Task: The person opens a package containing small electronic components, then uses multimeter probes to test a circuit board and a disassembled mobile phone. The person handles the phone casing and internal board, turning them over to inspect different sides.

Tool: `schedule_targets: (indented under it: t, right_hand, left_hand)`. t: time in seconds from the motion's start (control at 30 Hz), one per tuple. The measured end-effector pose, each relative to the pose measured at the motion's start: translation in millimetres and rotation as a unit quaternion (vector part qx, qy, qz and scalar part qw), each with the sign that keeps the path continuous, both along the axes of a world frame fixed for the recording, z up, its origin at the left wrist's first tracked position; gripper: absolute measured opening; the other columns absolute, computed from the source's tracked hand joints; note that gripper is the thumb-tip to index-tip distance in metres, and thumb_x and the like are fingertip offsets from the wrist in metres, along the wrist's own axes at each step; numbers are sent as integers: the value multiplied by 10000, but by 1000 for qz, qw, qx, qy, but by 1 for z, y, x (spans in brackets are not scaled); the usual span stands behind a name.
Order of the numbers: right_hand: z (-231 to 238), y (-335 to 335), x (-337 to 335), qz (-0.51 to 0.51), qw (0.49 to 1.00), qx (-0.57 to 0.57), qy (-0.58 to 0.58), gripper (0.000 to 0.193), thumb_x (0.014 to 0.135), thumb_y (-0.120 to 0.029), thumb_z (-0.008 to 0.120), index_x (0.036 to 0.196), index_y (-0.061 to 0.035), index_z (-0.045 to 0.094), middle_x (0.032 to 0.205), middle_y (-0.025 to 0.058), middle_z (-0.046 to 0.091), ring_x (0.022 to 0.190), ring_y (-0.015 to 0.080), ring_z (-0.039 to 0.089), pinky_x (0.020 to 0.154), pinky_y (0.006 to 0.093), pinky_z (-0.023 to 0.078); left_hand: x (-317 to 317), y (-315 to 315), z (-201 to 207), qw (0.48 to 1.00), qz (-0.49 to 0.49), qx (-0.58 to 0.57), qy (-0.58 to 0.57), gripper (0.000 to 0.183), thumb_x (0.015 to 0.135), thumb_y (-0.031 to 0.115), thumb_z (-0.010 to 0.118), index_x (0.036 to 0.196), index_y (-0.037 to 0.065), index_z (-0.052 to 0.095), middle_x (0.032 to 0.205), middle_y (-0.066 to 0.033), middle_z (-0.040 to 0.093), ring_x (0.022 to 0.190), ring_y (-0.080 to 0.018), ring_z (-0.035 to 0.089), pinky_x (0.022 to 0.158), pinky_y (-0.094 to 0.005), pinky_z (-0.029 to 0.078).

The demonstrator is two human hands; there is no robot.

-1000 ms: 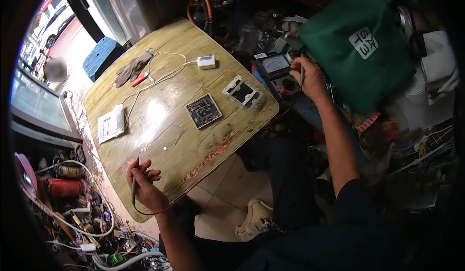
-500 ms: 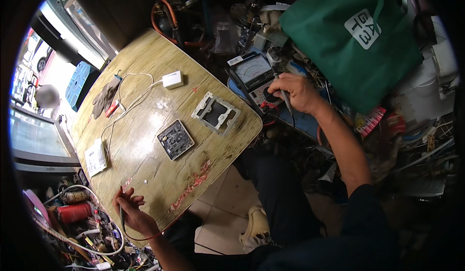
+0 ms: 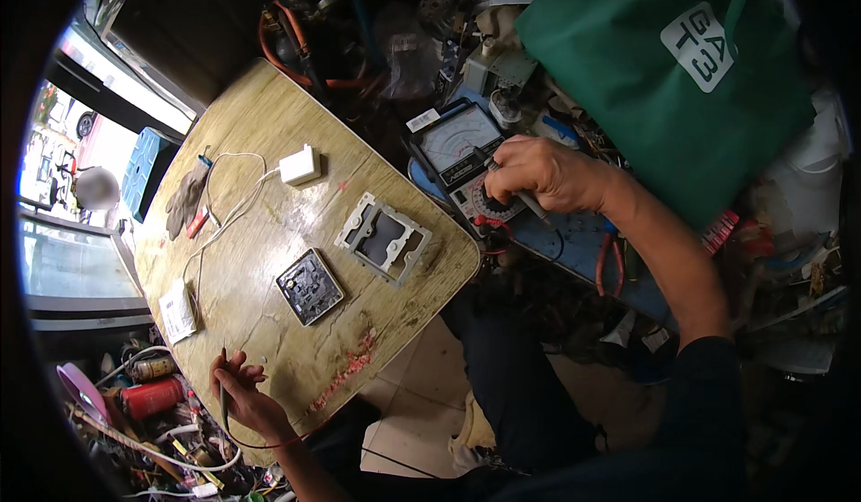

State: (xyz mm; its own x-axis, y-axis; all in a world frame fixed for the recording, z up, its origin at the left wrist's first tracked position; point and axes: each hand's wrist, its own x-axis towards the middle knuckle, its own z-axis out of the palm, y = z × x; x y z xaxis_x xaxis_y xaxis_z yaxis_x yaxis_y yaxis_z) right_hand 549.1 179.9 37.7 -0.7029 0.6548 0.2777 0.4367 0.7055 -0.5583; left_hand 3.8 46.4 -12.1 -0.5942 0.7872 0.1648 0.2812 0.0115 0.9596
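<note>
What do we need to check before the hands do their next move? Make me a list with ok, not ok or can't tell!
1. Left hand holds the left probe: ok.
2. Right hand holds the right probe: ok.
3. Meter scale in view: ok, the hand leaves most of it uncovered.
4. Dial on the right setting: cannot tell, its marks are too small and the hand partly covers it.
5. Circuit board lying flat on the table: ok.
6. Table free of other things: not ok, a white adapter and a grey glove are there too.
</note>
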Motion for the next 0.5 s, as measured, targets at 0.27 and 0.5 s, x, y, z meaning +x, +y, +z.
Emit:
schedule_targets:
  t: [0.27,0.5]
  right_hand:
    - [11,7,-5,38,997,31,-67,279,664,120,660,846,-87,612,795,36,611,845,300,603,870,408,476]
    - [35,-29,-43,-90,988,121,34,162,943,-57,722,1103,-85,707,1009,110,754,999,332,715,930,444,542]
  left_hand:
    - [-8,-4,7,999,-14,25,-46,449,1156,405,433,1350,37,601,1049,-122,749,701,-118,632,624,-238,491]
    - [-28,-18,22,992,1,57,-116,536,1149,410,461,1461,-22,518,1106,-165,730,718,-148,678,614,-252,526]
